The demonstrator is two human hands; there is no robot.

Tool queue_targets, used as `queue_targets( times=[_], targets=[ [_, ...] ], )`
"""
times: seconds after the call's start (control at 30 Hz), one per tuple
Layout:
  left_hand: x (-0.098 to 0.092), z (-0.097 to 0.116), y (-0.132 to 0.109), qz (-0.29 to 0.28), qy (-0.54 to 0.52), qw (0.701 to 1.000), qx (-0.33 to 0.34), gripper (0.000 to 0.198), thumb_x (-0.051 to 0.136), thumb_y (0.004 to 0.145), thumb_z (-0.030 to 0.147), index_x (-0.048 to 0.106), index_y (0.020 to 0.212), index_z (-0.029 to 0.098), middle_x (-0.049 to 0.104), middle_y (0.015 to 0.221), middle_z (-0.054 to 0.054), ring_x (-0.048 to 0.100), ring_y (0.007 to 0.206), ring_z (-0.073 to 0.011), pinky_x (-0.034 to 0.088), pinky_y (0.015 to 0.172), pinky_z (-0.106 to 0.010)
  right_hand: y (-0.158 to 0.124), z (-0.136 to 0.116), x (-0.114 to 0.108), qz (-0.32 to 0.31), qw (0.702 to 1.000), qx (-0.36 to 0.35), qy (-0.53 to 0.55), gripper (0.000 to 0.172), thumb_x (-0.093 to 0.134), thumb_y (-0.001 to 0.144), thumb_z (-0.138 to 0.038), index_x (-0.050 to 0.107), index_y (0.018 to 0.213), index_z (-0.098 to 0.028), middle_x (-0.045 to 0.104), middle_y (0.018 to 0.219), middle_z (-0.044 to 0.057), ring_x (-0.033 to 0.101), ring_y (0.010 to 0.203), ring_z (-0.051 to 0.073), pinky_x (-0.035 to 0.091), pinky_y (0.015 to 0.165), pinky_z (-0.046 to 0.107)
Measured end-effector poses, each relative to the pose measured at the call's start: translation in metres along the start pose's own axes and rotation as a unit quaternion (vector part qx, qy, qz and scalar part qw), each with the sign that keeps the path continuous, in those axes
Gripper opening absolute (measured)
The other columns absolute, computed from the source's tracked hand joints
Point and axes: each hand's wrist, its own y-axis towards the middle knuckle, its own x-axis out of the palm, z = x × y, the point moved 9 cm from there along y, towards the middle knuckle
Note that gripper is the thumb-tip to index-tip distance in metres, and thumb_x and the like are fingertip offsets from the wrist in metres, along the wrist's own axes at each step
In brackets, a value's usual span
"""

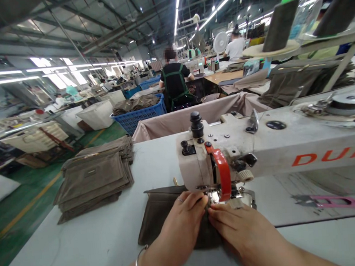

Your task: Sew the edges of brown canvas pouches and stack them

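Beside the machine, seemingly canvas panels.

A pale bench runs under everything here. A dark brown fabric piece lies flat on it, directly beneath the left grip and the right grip, and reaches in under the foot of a white sewing machine, whose body stands on the bench ahead of both grips. Well left of the left grip sits a neat stack of brown fabric panels. Well right of the right grip lies a pink strip.
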Motion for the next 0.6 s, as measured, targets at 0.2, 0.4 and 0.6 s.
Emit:
queue_targets(
  times=[0.2,0.4,0.6],
  targets=[
    [-0.0034,0.0006,0.0003,0.006,-0.007,1.0,0.012,0.034,0.049,0.093,0.007,0.058,0.122,0.019,0.064,0.123,-0.006,0.056,0.118,-0.0188,0.044,0.107,-0.037,0.0015,-0.0003,0.0005,-0.016,1.0,-0.006,0.007,0.034,0.039,0.091,-0.007,0.07,0.105,-0.009,0.071,0.106,0.009,0.064,0.1,0.021,0.048,0.095,0.031],
    [-0.0075,0.0071,0.0013,0.022,0.015,0.999,0.031,0.03,0.049,0.091,0.004,0.061,0.115,0.017,0.068,0.117,-0.006,0.06,0.113,-0.0196,0.047,0.102,-0.037,-0.0015,-0.0002,0.0049,-0.025,0.999,0.002,0.035,0.031,0.045,0.085,-0.006,0.069,0.104,-0.009,0.071,0.105,0.01,0.064,0.1,0.021,0.049,0.095,0.032],
    [-0.0068,0.0052,-0.0058,0.019,0.016,0.999,0.025,0.033,0.051,0.093,0.011,0.056,0.125,0.017,0.064,0.125,-0.007,0.055,0.12,-0.0197,0.045,0.106,-0.038,-0.0024,0.0062,-0.0013,-0.077,0.994,0.034,0.066,0.035,0.046,0.086,-0.008,0.063,0.115,-0.019,0.068,0.115,0.005,0.062,0.104,0.022,0.05,0.093,0.039]
  ],
)
